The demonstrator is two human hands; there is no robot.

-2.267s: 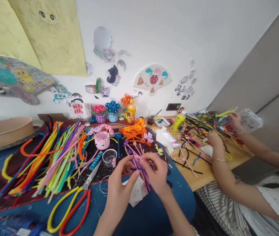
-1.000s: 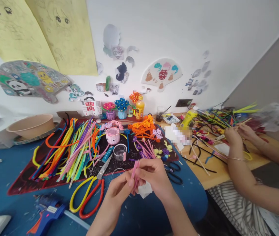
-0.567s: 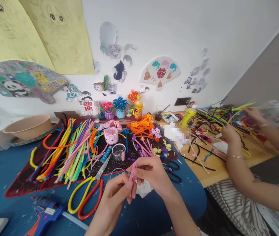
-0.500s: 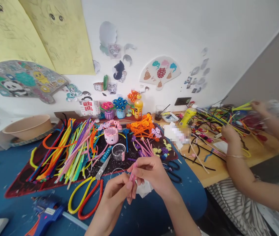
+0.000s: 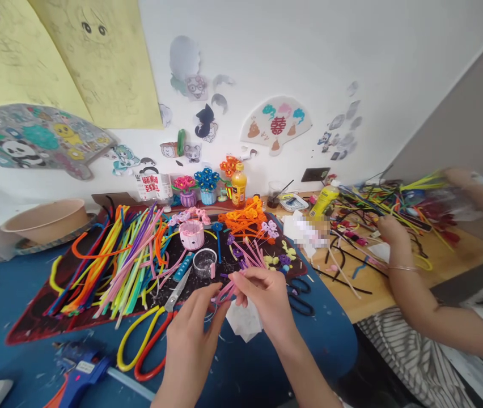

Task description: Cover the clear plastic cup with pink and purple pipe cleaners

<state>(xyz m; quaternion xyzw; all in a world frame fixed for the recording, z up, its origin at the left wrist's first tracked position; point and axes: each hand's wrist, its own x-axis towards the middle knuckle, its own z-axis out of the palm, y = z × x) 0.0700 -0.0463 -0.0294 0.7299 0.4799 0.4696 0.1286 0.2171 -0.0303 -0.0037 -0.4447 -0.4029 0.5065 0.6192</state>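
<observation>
Pink pipe cleaners are pinched between my two hands above the front of the blue table. My left hand grips their left end with thumb and fingers. Around the right end, my right hand has its fingers closed. Under the hands lies a crumpled white tissue. Just behind them stands a clear round container. Left of my left hand rest scissors with yellow and red handles, blades pointing away. A pink cup with a face stands farther back.
Many coloured pipe cleaners cover the dark mat at left. A blue glue gun lies front left, black-handled scissors at right. Orange pipe-cleaner flowers sit behind. At right, another person's hands handle pipe cleaners over a wooden table.
My hands have tilted the pink pipe cleaners from nearly upright to a flatter slant. My left hand has turned and risen slightly, and more of the tissue shows. The other person's hands have shifted.
</observation>
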